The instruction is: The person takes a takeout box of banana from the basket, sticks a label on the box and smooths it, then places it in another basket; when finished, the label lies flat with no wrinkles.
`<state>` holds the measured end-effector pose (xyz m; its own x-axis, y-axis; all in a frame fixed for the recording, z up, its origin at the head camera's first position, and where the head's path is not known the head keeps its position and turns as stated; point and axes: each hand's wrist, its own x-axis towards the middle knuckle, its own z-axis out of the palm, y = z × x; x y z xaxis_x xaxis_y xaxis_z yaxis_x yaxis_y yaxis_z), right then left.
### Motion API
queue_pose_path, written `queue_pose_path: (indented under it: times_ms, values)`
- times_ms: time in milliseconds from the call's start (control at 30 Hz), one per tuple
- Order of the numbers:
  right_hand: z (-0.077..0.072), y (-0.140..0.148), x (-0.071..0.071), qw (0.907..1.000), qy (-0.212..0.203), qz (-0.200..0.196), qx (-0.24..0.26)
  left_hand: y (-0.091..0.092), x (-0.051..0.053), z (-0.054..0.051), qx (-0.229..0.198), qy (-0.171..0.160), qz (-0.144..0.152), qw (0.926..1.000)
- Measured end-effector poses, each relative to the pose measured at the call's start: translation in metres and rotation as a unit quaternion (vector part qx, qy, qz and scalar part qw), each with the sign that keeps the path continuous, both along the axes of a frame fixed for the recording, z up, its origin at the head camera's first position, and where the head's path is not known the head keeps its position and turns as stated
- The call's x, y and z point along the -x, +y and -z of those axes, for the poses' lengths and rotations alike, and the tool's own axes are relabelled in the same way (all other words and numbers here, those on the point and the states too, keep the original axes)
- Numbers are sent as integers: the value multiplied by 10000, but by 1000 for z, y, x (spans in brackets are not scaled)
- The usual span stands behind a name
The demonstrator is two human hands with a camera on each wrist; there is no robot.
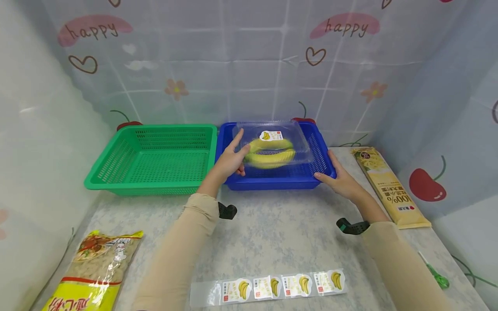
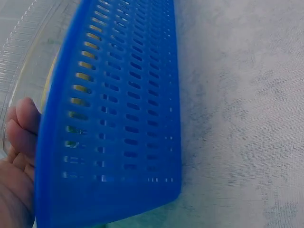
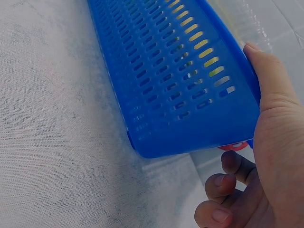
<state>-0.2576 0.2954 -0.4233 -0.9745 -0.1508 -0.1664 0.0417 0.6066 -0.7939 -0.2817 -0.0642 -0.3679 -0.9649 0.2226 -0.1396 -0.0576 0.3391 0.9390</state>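
A clear plastic box (image 1: 301, 142) of bananas (image 1: 272, 159) sits tilted in the blue basket (image 1: 272, 184). Its lid bears a banana sticker (image 1: 270, 136). My left hand (image 1: 229, 162) holds the box by its left side, index finger pointing along the edge and the lower fingers curled. In the left wrist view those fingers (image 2: 24, 121) show just inside the basket's rim. My right hand (image 1: 342, 179) holds the basket's front right corner. Its thumb (image 3: 273, 71) lies at the rim, the other fingers bent outside the wall.
A green basket (image 1: 149, 186) adjoins on the left. Nearer me lie a bag of pasta (image 1: 91, 268) at left and a strip of banana stickers (image 1: 268, 287). To the right are a yellow noodle pack (image 1: 391, 190) and a green-handled tool (image 1: 437, 276). A curtain (image 1: 249, 77) hangs behind.
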Motion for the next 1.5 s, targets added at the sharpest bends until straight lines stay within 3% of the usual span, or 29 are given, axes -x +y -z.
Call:
queue_pose_path:
  times_ms: [267, 567, 967, 1500]
  values:
    - [-1, -1, -1, 10000, 38, -6, -25, 3, 4, 10, 41, -77, -11, 10000]
    - [-1, -3, -1, 10000, 51, -31, 40, 3, 8, 13, 319, -153, -52, 9994]
    - [-1, -3, -2, 10000, 44, 24, -23, 7, 8, 11, 821, -288, 111, 9961]
    - [2, 0, 2, 10000, -67, 17, -69, 11, 14, 18, 1901, -113, 215, 9815]
